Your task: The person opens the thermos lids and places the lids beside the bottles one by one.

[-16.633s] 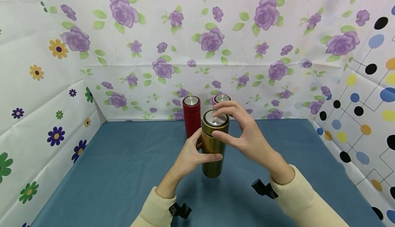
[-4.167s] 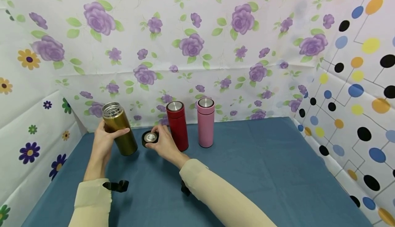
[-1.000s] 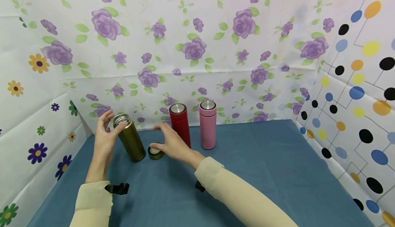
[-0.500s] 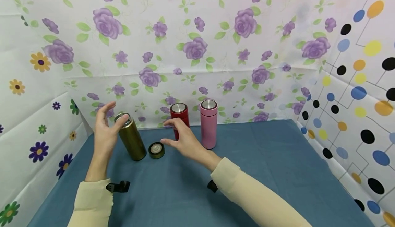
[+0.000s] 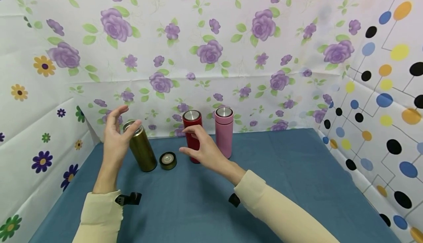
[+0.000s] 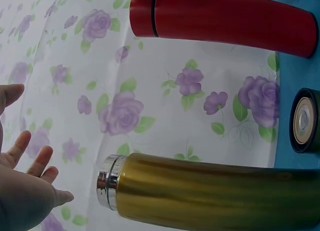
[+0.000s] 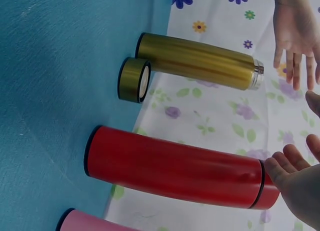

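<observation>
In the head view, the left hand, left of centre, is raised with its fingers loosely bent and the thumb well away from them, and it holds nothing. Its thumb overlaps the mouth of the gold bottle, which stands uncapped on the blue tabletop. Just right of that bottle lies its cap, lined inside facing up. Near the centre, the right hand has its thumb and fingers parted in front of the red bottle, whose lid is on. The pink bottle, also lidded, stands just to the right. Purple-flowered cloth fills the upper frame behind them.

In the left wrist view, the left hand spreads its fingers at the left edge, apart from the gold bottle's bare steel neck at lower centre. The cap sits at the right edge; the red bottle crosses the top, with fingertips beside its lid.

In the right wrist view, the right hand, at lower right, overlaps the red bottle's lid; whether it touches, I cannot tell. The left hand hangs open-fingered at upper right, clear of the gold bottle.
</observation>
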The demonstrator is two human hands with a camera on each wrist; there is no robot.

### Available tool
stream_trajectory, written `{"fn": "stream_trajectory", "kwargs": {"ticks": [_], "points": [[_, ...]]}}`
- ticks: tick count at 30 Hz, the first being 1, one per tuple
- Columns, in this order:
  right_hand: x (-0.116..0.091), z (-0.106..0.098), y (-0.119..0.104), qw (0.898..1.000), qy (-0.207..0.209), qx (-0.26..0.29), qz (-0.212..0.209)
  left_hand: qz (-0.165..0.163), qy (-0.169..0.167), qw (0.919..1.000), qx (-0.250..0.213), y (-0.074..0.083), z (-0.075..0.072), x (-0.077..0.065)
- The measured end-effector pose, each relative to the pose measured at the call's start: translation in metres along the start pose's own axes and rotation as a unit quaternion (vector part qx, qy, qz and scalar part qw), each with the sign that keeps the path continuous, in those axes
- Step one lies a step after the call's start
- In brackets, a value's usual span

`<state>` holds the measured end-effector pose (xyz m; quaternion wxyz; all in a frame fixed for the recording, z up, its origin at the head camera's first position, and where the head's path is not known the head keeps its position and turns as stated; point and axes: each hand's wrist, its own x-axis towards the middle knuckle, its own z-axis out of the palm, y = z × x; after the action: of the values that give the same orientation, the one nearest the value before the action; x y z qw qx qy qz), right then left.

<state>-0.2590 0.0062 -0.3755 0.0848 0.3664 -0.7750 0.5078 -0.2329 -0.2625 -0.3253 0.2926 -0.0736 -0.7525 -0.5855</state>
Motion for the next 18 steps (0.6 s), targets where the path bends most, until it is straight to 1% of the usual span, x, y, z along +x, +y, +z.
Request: {"fn": "stream_trajectory", "kwargs": {"ticks": [7,12,18], "points": [[-0.01,-0.011,-0.002,1.0,0.015,0.017,0.02,0.008,-0.01,0.9999,-0.01,0.003,0.005,-0.001],[-0.018,-0.017,0.001,0.999,0.031,0.035,0.023,0.017,-0.026,0.9992,-0.026,0.004,0.009,-0.001],[-0.027,-0.028,0.005,0.997,0.046,0.049,0.022,0.028,-0.048,0.9982,-0.022,0.006,0.017,-0.002]]}}
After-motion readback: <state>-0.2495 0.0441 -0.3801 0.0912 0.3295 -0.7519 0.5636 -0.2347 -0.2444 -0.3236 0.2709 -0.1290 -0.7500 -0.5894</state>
